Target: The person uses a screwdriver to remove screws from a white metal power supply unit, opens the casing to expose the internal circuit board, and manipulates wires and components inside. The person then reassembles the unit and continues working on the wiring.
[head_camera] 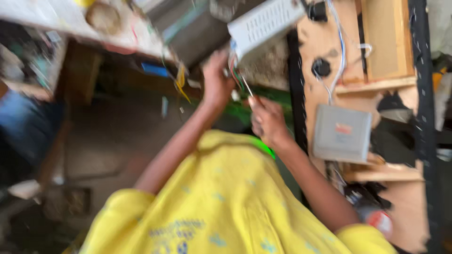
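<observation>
A crowded workshop fills the blurred view: a littered table [70, 21] runs along the top left, and wooden boards [386, 42] with cables and a grey box [342, 133] stand at the right, behind a dark upright post [423, 117].

The white vented case [266, 21] is the landmark. It hangs tilted in the air at the top middle, with coloured wires [239, 77] trailing from its lower end. Just below that end, the left hand [216, 84] reaches up to it, fingers seemingly curled on the case, though blur hides the exact hold. Below and right of the case, the right hand [268, 123] has its fingers pinched narrow on a thin strand of the wires.

A pull on the wires while the case tilts could tear a lead loose or tip the case out of the grasp. Right of the case, loose white cables [340, 51] hang close enough to snag it. Open room lies below and left of the case, over the dim floor [108, 141]; the table edge crowds it from the left.
</observation>
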